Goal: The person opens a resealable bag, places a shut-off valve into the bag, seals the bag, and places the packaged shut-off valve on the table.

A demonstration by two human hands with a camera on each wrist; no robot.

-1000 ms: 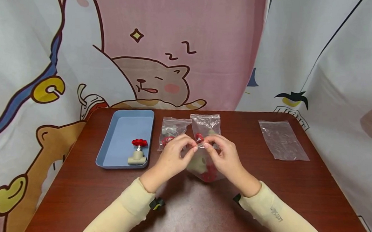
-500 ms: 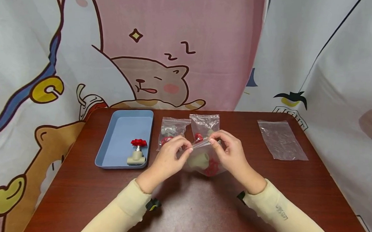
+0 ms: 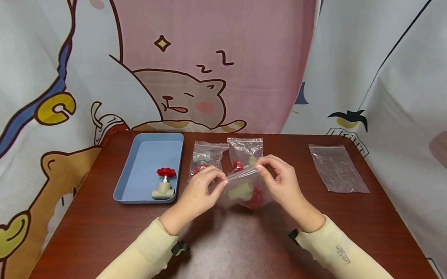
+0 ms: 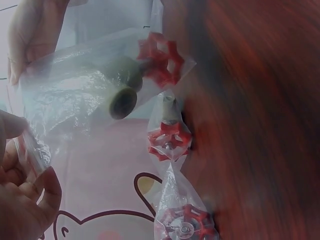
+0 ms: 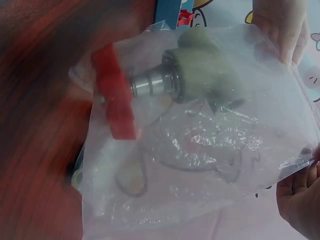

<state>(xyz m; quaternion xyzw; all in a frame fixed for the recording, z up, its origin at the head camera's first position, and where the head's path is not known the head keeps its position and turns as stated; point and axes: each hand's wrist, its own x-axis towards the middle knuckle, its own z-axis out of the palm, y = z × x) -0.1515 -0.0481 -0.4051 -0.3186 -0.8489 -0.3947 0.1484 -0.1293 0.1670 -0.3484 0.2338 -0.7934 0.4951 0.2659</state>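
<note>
A clear zip bag [image 3: 248, 175] hangs between my two hands, its top strip pulled taut. Inside lies a valve with a beige body [image 5: 205, 75] and a red handwheel [image 5: 115, 95], the wheel at the bag's bottom. My left hand [image 3: 201, 187] pinches the left end of the bag's mouth between thumb and fingers. At the right end my right hand [image 3: 282, 180] pinches the same strip. Both grips show at the edge of the left wrist view, the left hand [image 4: 25, 190] below and the right hand [image 4: 37, 35] above.
A blue tray [image 3: 145, 160] at the left holds one beige valve [image 3: 164, 189] with a red wheel. Behind my hands lie two bagged valves, the left bag [image 3: 209, 150] and the right bag [image 3: 245, 146]. A flat zip bag [image 3: 338, 167] lies at the right on the brown table [image 3: 365, 233].
My hands have moved apart along the bag's mouth, the right one toward the right and the left one slightly left. The bagged valve has risen a little and turned.
</note>
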